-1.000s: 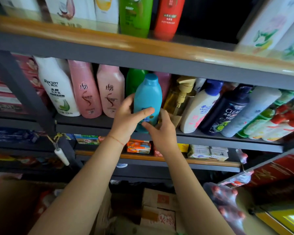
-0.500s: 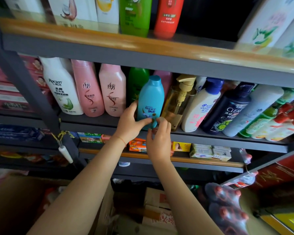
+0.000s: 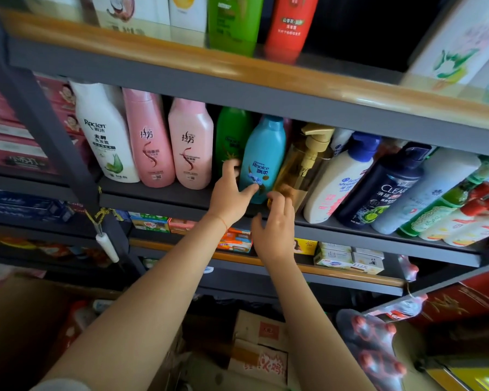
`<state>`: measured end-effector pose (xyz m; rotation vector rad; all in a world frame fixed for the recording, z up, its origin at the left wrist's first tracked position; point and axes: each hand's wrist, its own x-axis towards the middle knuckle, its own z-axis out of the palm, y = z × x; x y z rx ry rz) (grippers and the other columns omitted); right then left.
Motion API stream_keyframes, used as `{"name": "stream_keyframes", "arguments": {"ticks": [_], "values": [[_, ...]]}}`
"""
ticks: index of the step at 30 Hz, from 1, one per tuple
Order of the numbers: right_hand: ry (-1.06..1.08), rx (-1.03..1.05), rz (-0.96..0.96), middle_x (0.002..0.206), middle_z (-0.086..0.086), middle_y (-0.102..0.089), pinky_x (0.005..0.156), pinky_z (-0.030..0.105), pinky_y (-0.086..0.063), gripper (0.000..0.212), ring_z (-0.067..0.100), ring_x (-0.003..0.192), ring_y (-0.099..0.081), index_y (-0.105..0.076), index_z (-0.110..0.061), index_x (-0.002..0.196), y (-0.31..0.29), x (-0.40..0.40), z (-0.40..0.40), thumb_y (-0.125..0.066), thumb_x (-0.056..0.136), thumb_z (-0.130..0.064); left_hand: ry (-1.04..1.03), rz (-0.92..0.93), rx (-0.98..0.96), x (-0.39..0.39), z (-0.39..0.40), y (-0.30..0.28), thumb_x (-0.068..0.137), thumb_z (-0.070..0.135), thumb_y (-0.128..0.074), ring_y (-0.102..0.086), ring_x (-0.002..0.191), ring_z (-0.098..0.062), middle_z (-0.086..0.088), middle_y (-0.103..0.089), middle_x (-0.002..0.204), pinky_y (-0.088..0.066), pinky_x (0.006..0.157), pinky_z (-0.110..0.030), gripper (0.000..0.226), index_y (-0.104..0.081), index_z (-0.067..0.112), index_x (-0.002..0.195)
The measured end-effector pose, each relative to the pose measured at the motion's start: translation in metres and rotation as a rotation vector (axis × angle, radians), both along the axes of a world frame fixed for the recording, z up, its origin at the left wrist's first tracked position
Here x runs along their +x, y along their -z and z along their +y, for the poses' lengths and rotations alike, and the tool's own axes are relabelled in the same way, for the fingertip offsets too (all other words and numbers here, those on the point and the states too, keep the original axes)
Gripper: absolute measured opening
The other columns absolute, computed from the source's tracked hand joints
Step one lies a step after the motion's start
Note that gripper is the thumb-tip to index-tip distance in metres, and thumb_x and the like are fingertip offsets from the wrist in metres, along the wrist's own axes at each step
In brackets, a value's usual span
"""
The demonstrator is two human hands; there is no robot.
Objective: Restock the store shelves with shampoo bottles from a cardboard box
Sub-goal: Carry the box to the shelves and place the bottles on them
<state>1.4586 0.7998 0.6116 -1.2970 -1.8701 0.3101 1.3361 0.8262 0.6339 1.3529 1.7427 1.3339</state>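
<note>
teal shampoo bottle (image 3: pixel 263 159): rounded body, teal cap, "Rejoice" label with blue flower | axis: upright, cap up, label facing out | place: middle shelf (image 3: pixel 158 193), between green bottle (image 3: pixel 230 136) and amber pump bottle (image 3: pixel 302 165) | left hand (image 3: pixel 232 194): open, thumb touching bottle's base | right hand (image 3: pixel 275 230): open, fingers loosely curled, just below shelf edge

Your left hand (image 3: pixel 230 197) touched the lower front of the teal Rejoice bottle (image 3: pixel 263 160), standing upright on the grey shelf (image 3: pixel 158 194) between a green bottle (image 3: pixel 230 136) and a gold pump bottle (image 3: pixel 304 165). Your right hand (image 3: pixel 275 232) hovered just below, fingers loose.
</note>
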Motion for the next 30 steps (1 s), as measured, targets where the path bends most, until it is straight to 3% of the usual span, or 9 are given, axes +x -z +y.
{"name": "stream_keyframes", "arguments": {"ticks": [4,9,13,16,18,22,26,30], "values": [[0.012,0.028,0.003,0.104,0.012,-0.053,0.08,0.037,-0.048,0.035,0.027,0.096,-0.051,-0.054,0.0,0.114,-0.002,0.006,0.005,-0.06,0.08,0.002,-0.04,0.0,0.012,0.007,0.002,0.0,0.088,0.014,-0.074,-0.058,0.119,-0.016,-0.008,-0.06,0.133,-0.049,0.09,-0.024,0.055,-0.042,0.01,0.132],[-0.009,0.02,0.005,0.1,0.01,-0.051,0.075,0.035,-0.047,0.025,0.025,0.092,-0.05,-0.054,-0.003,0.107,-0.001,0.012,0.008,-0.06,0.082,0.002,-0.085,0.047,0.008,0.01,0.003,0.002,0.085,0.022,-0.076,-0.057,0.115,-0.019,-0.008,-0.055,0.13,-0.053,0.096,-0.035,0.057,-0.046,0.014,0.133],[-0.068,-0.106,0.066,0.106,0.007,-0.052,0.065,0.031,-0.046,0.021,0.022,0.088,-0.053,-0.054,-0.006,0.111,-0.007,0.009,0.002,-0.056,0.09,-0.003,-0.073,0.06,-0.012,0.011,-0.007,-0.004,0.088,0.02,-0.072,-0.057,0.112,-0.014,-0.004,-0.055,0.127,-0.05,0.092,-0.025,0.053,-0.047,0.015,0.135],[-0.182,-0.176,0.069,0.102,0.004,-0.058,0.06,0.03,-0.045,0.018,0.017,0.078,-0.055,-0.054,-0.01,0.111,-0.003,-0.005,-0.011,-0.055,0.092,-0.007,-0.167,0.008,0.047,-0.002,-0.043,-0.004,0.092,0.015,-0.065,-0.061,0.091,-0.004,0.004,-0.061,0.106,-0.046,0.078,-0.012,0.035,-0.056,0.018,0.126],[-0.257,-0.239,0.083,0.091,0.002,-0.06,0.06,0.026,-0.04,0.015,0.015,0.073,-0.054,-0.055,-0.012,0.106,0.007,-0.024,-0.02,-0.055,0.092,-0.007,-0.285,-0.052,0.047,-0.025,-0.08,0.015,0.092,0.012,-0.062,-0.064,0.081,-0.008,0.005,-0.066,0.089,-0.051,0.074,-0.02,0.018,-0.065,0.02,0.109],[-0.461,-0.456,0.002,0.066,-0.004,-0.053,0.05,0.026,-0.033,0.008,0.008,0.054,-0.047,-0.057,-0.014,0.094,0.045,-0.082,-0.053,-0.054,0.093,-0.006,-0.509,-0.166,-0.263,-0.086,-0.178,0.088,0.098,0.017,-0.058,-0.065,0.076,-0.023,0.0,-0.066,0.081,-0.056,0.074,-0.043,0.01,-0.065,0.022,0.092],[-0.719,-0.732,-0.231,0.067,-0.001,-0.056,0.047,0.018,-0.037,0.011,0.005,0.055,-0.053,-0.055,-0.021,0.088,0.096,-0.157,-0.106,-0.052,0.098,-0.015,-0.795,-0.132,-0.595,-0.137,-0.284,0.155,0.099,0.02,-0.054,-0.064,0.095,-0.029,0.005,-0.064,0.099,-0.049,0.081,-0.034,0.012,-0.066,0.02,0.096],[-0.847,-1.055,-0.455,0.083,0.0,-0.063,0.068,0.038,-0.053,0.013,0.021,0.078,-0.064,-0.057,-0.031,0.087,0.165,-0.215,-0.165,-0.051,0.098,-0.029,-0.881,-0.133,-0.841,-0.166,-0.356,0.204,0.1,0.02,-0.053,-0.061,0.102,-0.026,-0.002,-0.063,0.102,-0.046,0.087,-0.031,0.016,-0.066,0.013,0.102]]}}
